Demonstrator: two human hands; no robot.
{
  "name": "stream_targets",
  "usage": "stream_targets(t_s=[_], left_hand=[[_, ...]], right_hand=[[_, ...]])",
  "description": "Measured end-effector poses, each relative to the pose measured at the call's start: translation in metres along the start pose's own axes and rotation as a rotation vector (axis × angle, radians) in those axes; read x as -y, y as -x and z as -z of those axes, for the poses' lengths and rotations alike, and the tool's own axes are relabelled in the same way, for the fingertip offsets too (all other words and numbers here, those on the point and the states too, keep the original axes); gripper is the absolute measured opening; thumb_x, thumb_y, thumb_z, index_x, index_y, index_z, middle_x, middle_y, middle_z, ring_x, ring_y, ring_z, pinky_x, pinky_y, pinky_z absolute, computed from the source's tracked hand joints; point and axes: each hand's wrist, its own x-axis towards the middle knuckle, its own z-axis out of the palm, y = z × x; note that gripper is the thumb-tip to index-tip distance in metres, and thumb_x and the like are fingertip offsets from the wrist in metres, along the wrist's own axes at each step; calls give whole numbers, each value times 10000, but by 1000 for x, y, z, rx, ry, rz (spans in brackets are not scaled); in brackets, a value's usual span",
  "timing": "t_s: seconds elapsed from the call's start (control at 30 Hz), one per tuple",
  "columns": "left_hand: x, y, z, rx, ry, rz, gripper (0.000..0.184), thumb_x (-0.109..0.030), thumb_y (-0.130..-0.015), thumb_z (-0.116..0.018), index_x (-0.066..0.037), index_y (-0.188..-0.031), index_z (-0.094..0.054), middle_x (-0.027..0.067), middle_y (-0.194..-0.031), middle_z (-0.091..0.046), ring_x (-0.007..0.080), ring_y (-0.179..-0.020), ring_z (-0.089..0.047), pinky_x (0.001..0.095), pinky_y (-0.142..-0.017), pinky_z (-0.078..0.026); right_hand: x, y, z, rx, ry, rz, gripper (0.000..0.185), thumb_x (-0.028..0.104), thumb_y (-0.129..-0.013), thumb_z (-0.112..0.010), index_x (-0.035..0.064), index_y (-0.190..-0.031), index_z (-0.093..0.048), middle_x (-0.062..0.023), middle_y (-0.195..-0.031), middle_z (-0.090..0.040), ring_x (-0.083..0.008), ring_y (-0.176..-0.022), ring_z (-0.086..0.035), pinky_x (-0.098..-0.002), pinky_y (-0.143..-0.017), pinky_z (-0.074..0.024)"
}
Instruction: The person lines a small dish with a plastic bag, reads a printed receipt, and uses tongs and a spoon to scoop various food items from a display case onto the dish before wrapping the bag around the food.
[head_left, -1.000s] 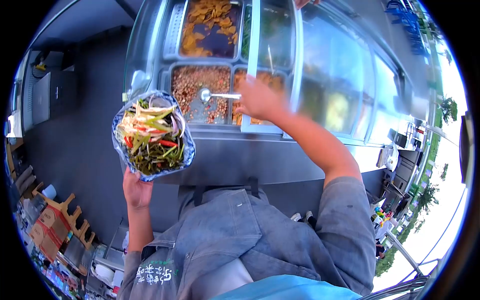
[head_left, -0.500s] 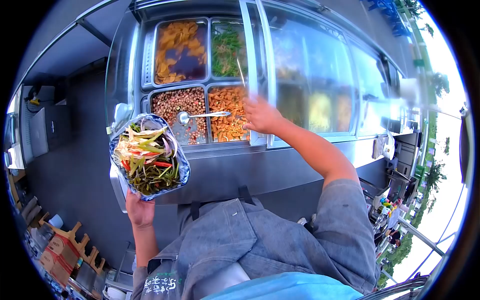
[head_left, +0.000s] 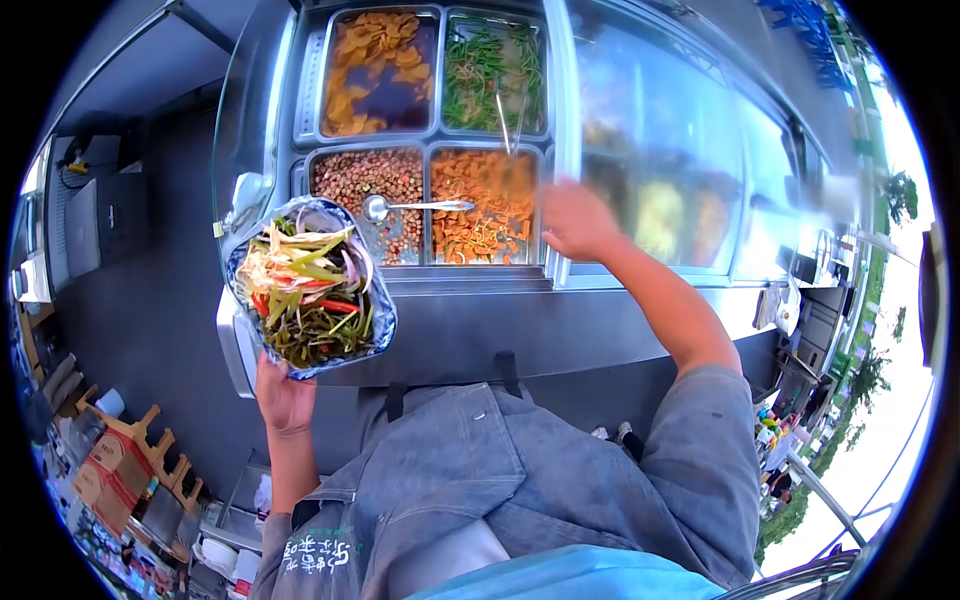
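left hand (head_left: 286, 396) gripped near edge of blue-white dish (head_left: 384, 325), left of food trays (head_left: 437, 75). dish looked heavy, rim maybe soft; best held underneath. blurred right hand (head_left: 582, 222) by door frame (head_left: 564, 100), couldn't tell grip.

In case (head_left: 450, 330): peanuts (head_left: 350, 172) near left, spoon (head_left: 430, 206) on them, handle over strips (head_left: 472, 190) to right. Slices (head_left: 355, 60) behind peanuts; greens (head_left: 475, 75) behind strips. Bowl (head_left: 381, 310) in left hand (head_left: 285, 395), nearer, left of peanuts.
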Motion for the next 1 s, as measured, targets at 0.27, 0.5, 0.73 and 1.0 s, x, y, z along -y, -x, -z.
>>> stream_targets(t_s=[0.27, 0.5, 0.73, 1.0], left_hand=[[5, 6, 6, -41, 30, -3, 687, -80, -885, -580, 29, -1526, -357, 178, -1503, -521, 337, -1390, -519, 512, -1155, -428], [17, 20, 23, -80, 60, -70, 630, -83, -933, -528, 5, -1534, -361, 175, -1534, -492, 341, -1393, -515, 507, -1151, -438], [27, 33, 56, -116, 53, -67, 643, -119, -940, -592, -6, -1534, -376, 175, -1526, -504, 336, -1403, -502, 519, -1174, -407], [24, 9, 68, -141, 88, -28, 637, -49, -879, -580, 33, -1489, -415, 177, -1454, -571, 323, -1348, -562, 492, -1158, -416]], right_hand=[[0, -5, -4, 170, 29, -89, 363, 366, -980, -579, 53, -1093, -727, -84, -1329, -647, -268, -1440, -429, -491, -1285, -174], [60, -137, -70, -353, -176, -72, 382, 227, -873, -706, 62, -1206, -619, -86, -1096, -679, -283, -1120, -570, -419, -962, -433], [69, -174, -130, -120, -452, -167, 367, 136, -914, -618, 59, -1273, -621, -159, -1093, -733, -340, -1037, -652, -460, -912, -475], [135, -184, -79, -427, -1240, -501, 355, 348, -966, -704, 29, -1121, -723, -61, -924, -728, -149, -844, -667, -315, -783, -527]])
